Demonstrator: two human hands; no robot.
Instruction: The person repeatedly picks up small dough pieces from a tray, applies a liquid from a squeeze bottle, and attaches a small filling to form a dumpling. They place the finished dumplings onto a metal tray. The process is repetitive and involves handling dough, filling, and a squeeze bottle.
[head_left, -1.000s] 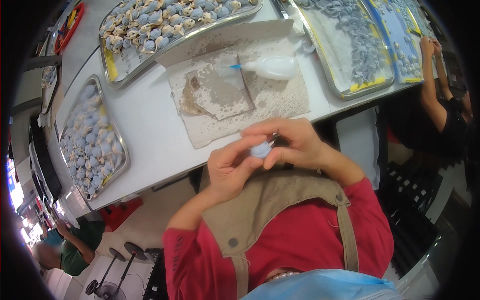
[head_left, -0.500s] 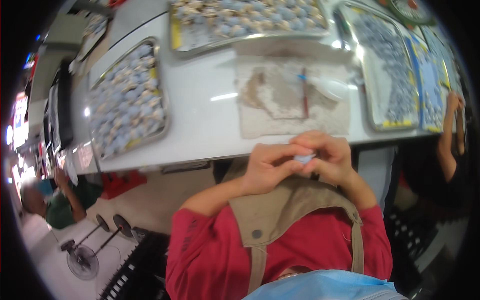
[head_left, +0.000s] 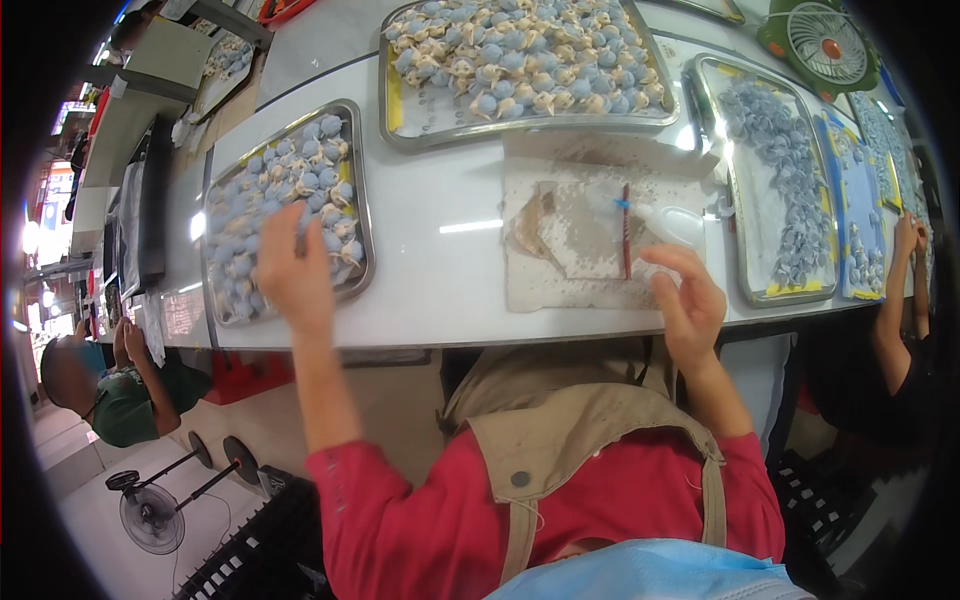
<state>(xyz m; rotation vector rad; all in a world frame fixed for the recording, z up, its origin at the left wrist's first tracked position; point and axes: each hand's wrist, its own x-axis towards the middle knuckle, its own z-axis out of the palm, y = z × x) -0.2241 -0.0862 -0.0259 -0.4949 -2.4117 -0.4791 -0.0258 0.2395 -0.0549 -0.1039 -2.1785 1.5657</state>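
Observation:
My left hand (head_left: pixel 297 272) is over the left metal tray (head_left: pixel 362 225), its fingers reaching among small rounded pale-blue and cream pieces (head_left: pixel 325 178). A gap shows between its thumb and fingers, and I see nothing held there. My right hand (head_left: pixel 690 305) hovers at the table's front edge, near the lower right corner of a powder-dusted pale mat (head_left: pixel 530 285). Thumb and index finger stand apart with nothing between them. On the mat lie a thin dark-red stick (head_left: pixel 627 235) with a blue bit beside it and a whitish, shiny spoon-like thing (head_left: pixel 672 225).
A larger tray (head_left: pixel 530 122) of blue-and-cream pieces lies at the back. To the right, another tray (head_left: pixel 830 285) holds thin blue-grey pieces (head_left: pixel 775 130). Beyond it stand a blue tray (head_left: pixel 850 220) and a green fan (head_left: pixel 820 45). Other people work at both sides.
My hands, earlier together around a small pale-blue piece, have parted. The left has gone up and left to the left tray; the right has shifted slightly right and opened.

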